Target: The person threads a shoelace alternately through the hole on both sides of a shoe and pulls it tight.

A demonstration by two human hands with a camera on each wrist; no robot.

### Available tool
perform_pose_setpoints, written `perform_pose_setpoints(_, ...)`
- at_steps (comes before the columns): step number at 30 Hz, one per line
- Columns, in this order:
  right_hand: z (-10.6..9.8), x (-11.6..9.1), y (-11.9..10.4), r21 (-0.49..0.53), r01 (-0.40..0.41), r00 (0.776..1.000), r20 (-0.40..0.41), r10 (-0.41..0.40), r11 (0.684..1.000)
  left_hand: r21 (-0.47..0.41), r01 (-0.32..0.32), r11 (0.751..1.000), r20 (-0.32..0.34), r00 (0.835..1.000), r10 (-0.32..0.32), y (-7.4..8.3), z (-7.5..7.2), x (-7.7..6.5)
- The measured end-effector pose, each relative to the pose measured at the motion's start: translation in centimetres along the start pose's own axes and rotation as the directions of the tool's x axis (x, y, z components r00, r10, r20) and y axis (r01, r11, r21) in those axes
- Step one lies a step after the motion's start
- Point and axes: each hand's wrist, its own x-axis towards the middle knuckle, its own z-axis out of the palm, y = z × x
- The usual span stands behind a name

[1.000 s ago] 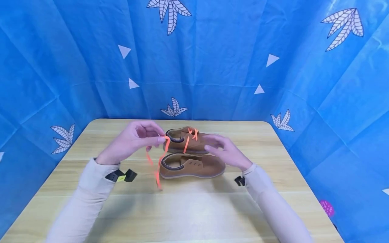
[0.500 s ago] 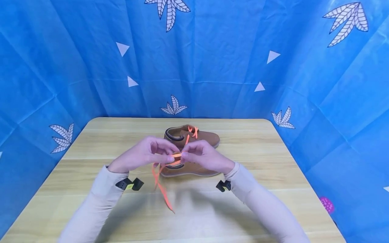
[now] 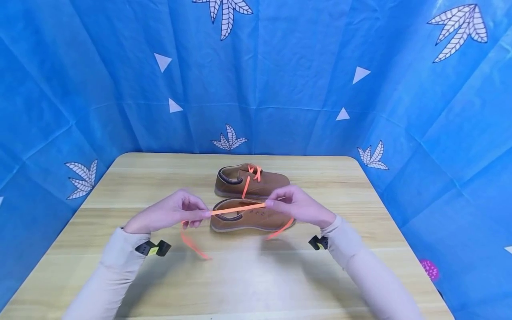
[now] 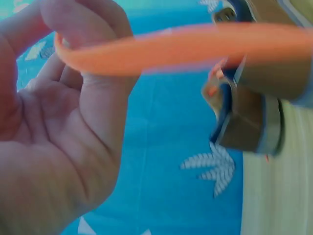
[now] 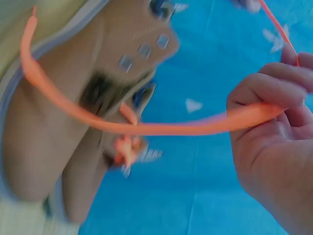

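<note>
An orange shoelace [image 3: 238,209] is stretched between my two hands, above the nearer brown shoe [image 3: 276,218]. My left hand [image 3: 174,211] pinches it left of the shoe's heel, and a loose end hangs below that hand. Over the toe side, my right hand [image 3: 300,205] pinches the lace between thumb and fingers, its other end dangling in front of the shoe. In the right wrist view the lace [image 5: 161,129] curves out from the right hand [image 5: 274,117]. The nearer shoe's eyelets [image 5: 144,51] hold no lace.
Behind the nearer shoe stands a second brown shoe [image 3: 272,183], its orange lace [image 3: 256,172] threaded, one end hanging down its side. Both shoes point right on the wooden table [image 3: 140,182]. A blue curtain [image 3: 296,66] surrounds the table's back and sides.
My right hand came in from the shoe toes and took hold of the shoelace beside my left hand. Both hands have since drawn apart, pulling the lace out between them.
</note>
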Motion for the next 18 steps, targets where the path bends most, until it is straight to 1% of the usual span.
perform_pose_setpoints(4,-1.8,-1.2,1.4,-0.064,-0.07,0.997,-0.028,0.068,0.995,0.023,0.015,1.0,-0.009,1.0,-0.015,-1.4,-0.8,-0.9)
perform_pose_setpoints(8,-3.3,-2.4,2.9,-0.144,-0.118,0.993,-0.041,0.113,0.983,0.044,0.057,0.997,-0.027,0.998,-0.055,-2.4,-1.5,-2.0)
perform_pose_setpoints(12,-4.4,-3.7,4.7,-0.224,-0.179,0.984,-0.049,0.172,0.958,0.071,0.111,0.991,-0.04,0.993,-0.109,-2.9,-2.1,-2.8)
perform_pose_setpoints(16,-4.9,-4.7,6.8,-0.283,-0.213,0.976,-0.03,0.214,0.935,0.089,0.147,0.985,-0.022,0.989,-0.145,-3.2,-2.7,-3.5)
perform_pose_setpoints(18,-5.0,-5.1,7.8,-0.314,-0.221,0.974,-0.017,0.227,0.923,0.102,0.15,0.983,-0.007,0.989,-0.15,-3.3,-2.9,-3.8)
